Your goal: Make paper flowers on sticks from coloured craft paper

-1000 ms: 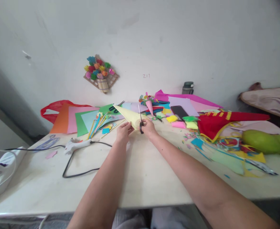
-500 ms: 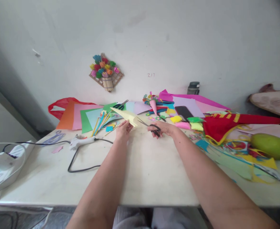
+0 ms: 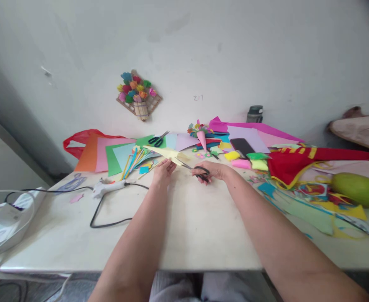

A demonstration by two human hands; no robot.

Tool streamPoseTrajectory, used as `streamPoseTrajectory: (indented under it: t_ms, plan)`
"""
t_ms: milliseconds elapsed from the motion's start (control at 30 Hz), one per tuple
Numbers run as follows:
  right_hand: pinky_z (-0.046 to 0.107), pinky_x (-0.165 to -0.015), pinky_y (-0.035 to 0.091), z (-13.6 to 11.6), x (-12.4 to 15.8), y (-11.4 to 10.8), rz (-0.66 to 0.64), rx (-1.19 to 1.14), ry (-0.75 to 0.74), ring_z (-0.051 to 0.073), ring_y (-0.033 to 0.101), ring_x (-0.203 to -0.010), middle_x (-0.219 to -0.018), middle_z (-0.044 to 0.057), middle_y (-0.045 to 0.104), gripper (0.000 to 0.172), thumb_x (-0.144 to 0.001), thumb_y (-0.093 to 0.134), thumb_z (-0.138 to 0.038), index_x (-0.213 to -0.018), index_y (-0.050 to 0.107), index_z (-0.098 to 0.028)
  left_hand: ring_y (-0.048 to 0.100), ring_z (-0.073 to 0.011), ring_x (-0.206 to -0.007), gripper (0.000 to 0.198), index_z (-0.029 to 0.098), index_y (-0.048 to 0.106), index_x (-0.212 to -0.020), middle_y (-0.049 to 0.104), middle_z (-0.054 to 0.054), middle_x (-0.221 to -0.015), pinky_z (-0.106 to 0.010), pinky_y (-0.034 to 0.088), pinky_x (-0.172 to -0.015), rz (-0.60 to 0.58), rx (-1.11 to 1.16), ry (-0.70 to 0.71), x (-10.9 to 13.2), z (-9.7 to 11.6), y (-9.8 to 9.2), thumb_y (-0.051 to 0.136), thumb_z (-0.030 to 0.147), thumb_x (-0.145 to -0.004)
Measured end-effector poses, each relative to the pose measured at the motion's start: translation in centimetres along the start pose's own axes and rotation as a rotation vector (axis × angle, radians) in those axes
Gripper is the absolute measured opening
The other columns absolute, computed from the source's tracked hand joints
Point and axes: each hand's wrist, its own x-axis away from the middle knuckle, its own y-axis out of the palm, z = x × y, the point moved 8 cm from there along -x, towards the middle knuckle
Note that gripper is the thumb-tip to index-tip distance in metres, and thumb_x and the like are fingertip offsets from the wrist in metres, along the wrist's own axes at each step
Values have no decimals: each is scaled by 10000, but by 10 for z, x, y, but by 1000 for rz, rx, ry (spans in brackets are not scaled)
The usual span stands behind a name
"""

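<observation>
My left hand (image 3: 165, 170) is closed on a pale yellow sheet of paper (image 3: 164, 154), folded or rolled to a point at its far left end. The sheet is held above the table, level with my fingertips. In my right hand (image 3: 214, 169) are black-handled scissors (image 3: 201, 172), their blades pointing left. The blade tips reach the right edge of the yellow paper; whether they are open or closed around it I cannot tell.
A white glue gun (image 3: 107, 188) with a black cord lies left on the table (image 3: 203, 235). Coloured paper sheets (image 3: 101, 153), another pair of scissors (image 3: 158, 139) and a phone (image 3: 242, 146) lie along the back. Right are red cloth (image 3: 293, 167), paper scraps and a green fruit (image 3: 357, 188).
My right hand has brought the scissors slightly left, so the blades now meet the paper's edge. The yellow paper has tilted flatter. My left hand stays nearly in place.
</observation>
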Motion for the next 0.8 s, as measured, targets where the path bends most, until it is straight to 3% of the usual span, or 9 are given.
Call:
streamPoseTrajectory:
  t_ms: [533, 800]
  plan:
    - [142, -285, 273, 2, -7, -2, 40, -40, -49, 65, 492, -371, -532, -19, 573, 360, -742, 586, -477, -843, 537, -135, 639, -119, -665, 53, 117, 596, -715, 657, -39, -723, -265, 516, -726, -36, 29, -29, 3, -1, 5, 590, 65, -729]
    - [146, -284, 255, -3, -7, 0, 48, -12, -72, 57, 469, -357, -516, -29, 547, 372, -727, 593, -493, -806, 536, -134, 638, -113, -629, 77, 122, 586, -697, 656, -29, -670, -270, 517, -738, -25, 41, -35, 4, -2, 7, 574, 53, -729]
